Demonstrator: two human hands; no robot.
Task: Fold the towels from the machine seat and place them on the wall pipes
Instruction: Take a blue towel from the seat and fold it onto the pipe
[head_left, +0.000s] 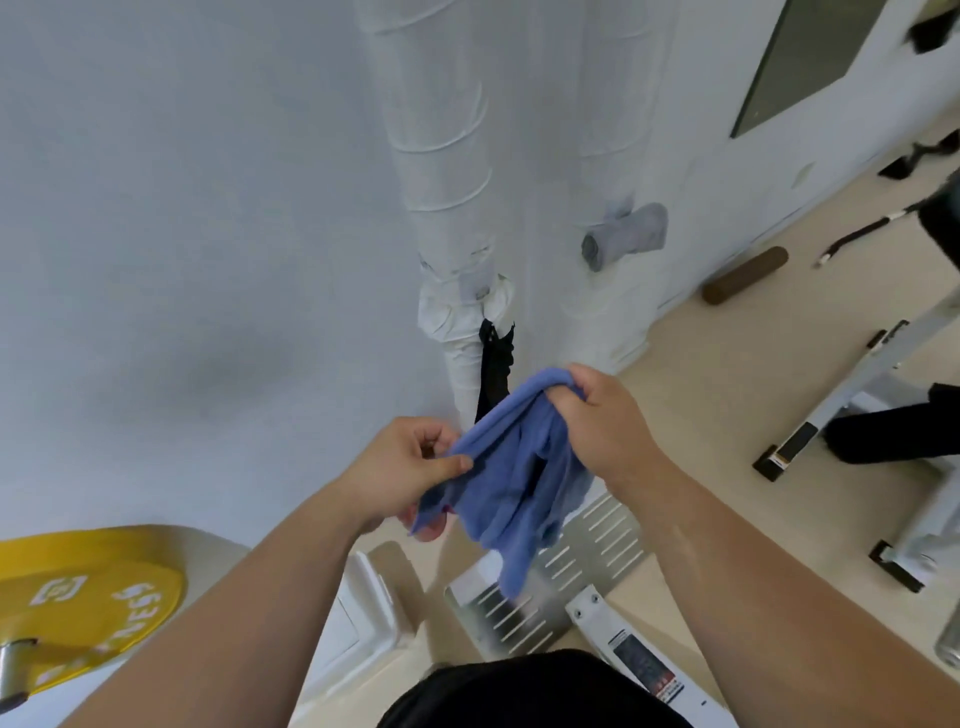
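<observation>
A blue towel hangs bunched between both my hands in front of the white wall. My left hand pinches its left edge between thumb and fingers. My right hand grips the towel's upper right part with curled fingers. Behind the towel rise two white wrapped wall pipes. A grey folded towel rests on a fitting of the right pipe. A dark cloth hangs from the joint of the left pipe.
A yellow weight plate sits at the lower left. A slotted metal footplate of a white gym machine lies below the towel. White machine frames and a brown roller stand on the beige floor at right.
</observation>
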